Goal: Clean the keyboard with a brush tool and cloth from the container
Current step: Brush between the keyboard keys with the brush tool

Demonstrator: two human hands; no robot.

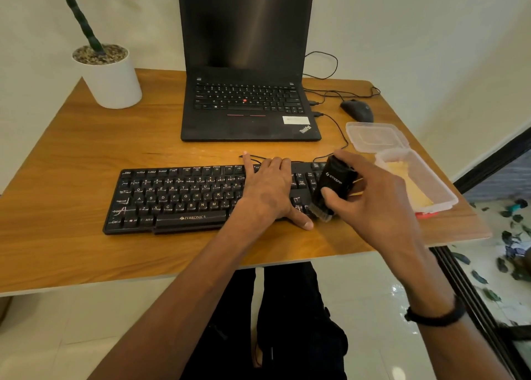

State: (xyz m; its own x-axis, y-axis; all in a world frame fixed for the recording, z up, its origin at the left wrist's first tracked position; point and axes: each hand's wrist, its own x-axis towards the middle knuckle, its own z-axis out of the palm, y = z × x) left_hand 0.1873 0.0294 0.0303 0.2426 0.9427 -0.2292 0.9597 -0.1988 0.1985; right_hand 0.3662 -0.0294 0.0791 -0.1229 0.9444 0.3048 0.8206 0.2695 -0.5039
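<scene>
- The right hand (370, 195) grasps the brush tool (330, 190), thumb on its near face and fingers wrapped over the far side; the bristles point down at the right end of the keyboard (178, 198), at or just above the keys there. Whether they touch is not clear from this angle.
- The left hand (270, 190) lies flat on the right-centre keys with fingers straight, index reaching past the top row and thumb off the front edge. It grasps nothing and seems to pin the board to the table (86, 155).
- The step in hand looks like brushing the keys, begun at the right end.
- To do it well: keep the tool nearly upright so the bristle tips drop into the gaps, and stroke along each row with short, light passes that flick dust outward, not under the caps.
- Press lightly; hard pressure splays the bristles.
- The holding hand covers keys that need cleaning, so it should shift left as the brush works that way.
- The cloth (413, 187) lies in the open container (448, 200) just right of the keyboard, its lid (376, 136) behind it, ready for the wipe.
</scene>
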